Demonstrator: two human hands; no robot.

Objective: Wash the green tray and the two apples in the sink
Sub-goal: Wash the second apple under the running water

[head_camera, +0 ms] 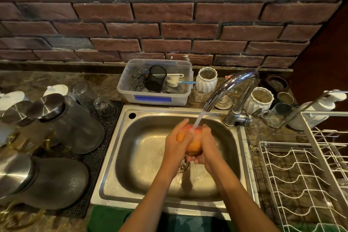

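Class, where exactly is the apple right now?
In the head view, the apple is held between both hands over the sink basin, under the tap's running water.

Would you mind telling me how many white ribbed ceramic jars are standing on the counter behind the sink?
2: one jar right of the plastic box, the other jar behind the faucet.

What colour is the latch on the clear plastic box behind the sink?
Blue latch, seen from the head view.

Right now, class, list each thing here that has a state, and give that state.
Tap: running.
Apple: held under the stream.
Left hand: closed on apple.
Right hand: closed on apple.
Sink: wet, not filled.
Plastic box: lid off.
Dish rack: nothing in it.
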